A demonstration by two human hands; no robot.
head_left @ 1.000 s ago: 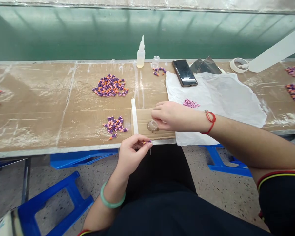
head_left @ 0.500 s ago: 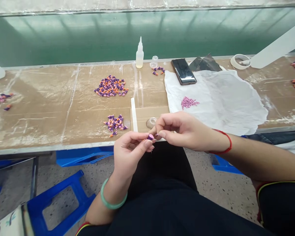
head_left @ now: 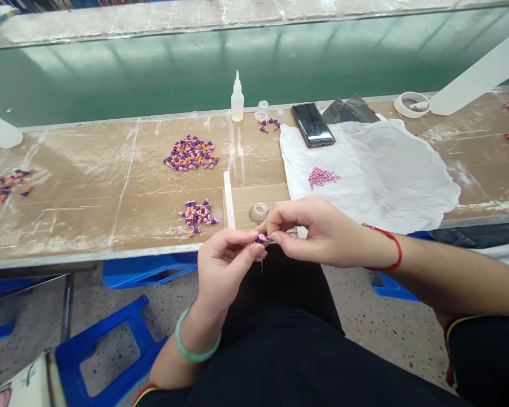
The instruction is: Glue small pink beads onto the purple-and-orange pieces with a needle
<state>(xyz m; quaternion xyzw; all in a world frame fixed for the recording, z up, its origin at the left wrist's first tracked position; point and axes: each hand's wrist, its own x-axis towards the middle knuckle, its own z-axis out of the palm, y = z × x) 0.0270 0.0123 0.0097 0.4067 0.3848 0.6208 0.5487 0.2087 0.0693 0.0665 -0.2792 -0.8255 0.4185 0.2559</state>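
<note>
Between thumb and fingers, my left hand (head_left: 227, 260) pinches a small purple-and-pink clay piece (head_left: 261, 238), its pink face turned right. My right hand (head_left: 305, 229) is pinched closed with its fingertips against that pink face; whatever tiny thing they hold is hidden. A small clear cup (head_left: 259, 212) sits on a cardboard piece (head_left: 275, 194) just beyond my fingers, beside a white flat stick (head_left: 229, 200). Left of the stick lies a small heap of purple, pink and orange pieces (head_left: 197, 215). Tiny pink bits (head_left: 323, 177) are piled on a white cloth (head_left: 373, 164).
A larger heap of similar pieces (head_left: 190, 152) lies farther back. Along the rear stand a dropper bottle (head_left: 237, 102) and a small clear jar (head_left: 262, 111), with a phone (head_left: 313, 124) and a tape roll (head_left: 412, 105) to the right. Blue stools (head_left: 106, 345) are below the table.
My right fingertips have come against the pink face of the piece, where a small pink bit showed between them before. The view has shifted slightly.
</note>
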